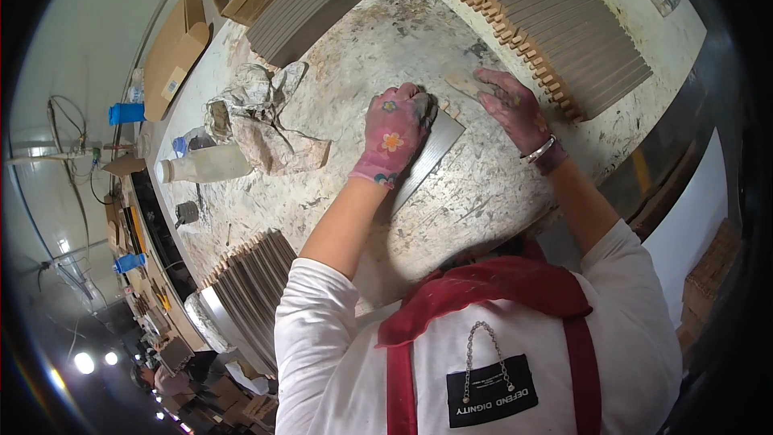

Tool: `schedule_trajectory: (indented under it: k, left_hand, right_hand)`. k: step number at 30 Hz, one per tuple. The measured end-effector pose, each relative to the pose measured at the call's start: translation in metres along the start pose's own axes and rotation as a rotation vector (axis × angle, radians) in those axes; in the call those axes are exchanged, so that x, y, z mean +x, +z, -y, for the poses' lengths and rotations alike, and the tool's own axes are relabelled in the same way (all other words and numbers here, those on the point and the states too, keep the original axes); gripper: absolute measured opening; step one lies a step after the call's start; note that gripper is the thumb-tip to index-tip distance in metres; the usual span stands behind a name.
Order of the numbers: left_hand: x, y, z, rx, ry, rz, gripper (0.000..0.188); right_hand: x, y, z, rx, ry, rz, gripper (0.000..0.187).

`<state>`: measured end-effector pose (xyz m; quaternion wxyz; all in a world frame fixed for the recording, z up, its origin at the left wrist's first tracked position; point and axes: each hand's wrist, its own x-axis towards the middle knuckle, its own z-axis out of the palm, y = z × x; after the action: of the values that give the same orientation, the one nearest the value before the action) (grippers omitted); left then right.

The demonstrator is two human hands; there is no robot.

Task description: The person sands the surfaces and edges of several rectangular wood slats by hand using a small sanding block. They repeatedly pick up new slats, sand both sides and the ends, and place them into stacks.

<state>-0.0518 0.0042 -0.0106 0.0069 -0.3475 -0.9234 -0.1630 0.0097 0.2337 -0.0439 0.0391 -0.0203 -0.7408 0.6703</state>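
Note:
My left hand, in a pink flowered glove, is closed on the edge of a flat silver-grey panel lying on the stained worktable. A small wooden peg seems to show at the panel's far end. To the right, my right hand, in a matching stained glove and with a bracelet at the wrist, is apart from the panel. Its fingers are closed around a thin, tan, flat piece that points left; its far end blends with the table top, and its kind is unclear.
Long rows of grey panels with wooden pegs stand at the far right. More panels are stacked at the far left and near left. A crumpled cloth, a plastic bottle and a cardboard box lie on the left.

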Motion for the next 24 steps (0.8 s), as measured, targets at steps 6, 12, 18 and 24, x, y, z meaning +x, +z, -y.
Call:
schedule_trajectory:
  k: [6,12,18,24]
  left_hand:
    - [0.02,-0.01,0.0,-0.148,-0.089,0.157,0.026]
    - [0.026,-0.005,0.012,-0.351,-0.283,0.281,0.029]
    - [0.014,0.011,0.049,-1.154,-0.609,0.08,0.027]
    - [0.005,-0.001,-0.001,-0.372,-0.118,0.076,0.023]
  right_hand:
    - [0.001,0.002,-0.006,-0.105,-0.032,-0.004,0.037]
    - [0.001,0.004,-0.015,0.001,-0.052,-0.036,0.038]
    - [0.002,0.0,-0.028,-0.027,-0.028,-0.049,0.04]
    - [-0.001,-0.001,-0.024,-0.036,-0.049,-0.063,0.041]
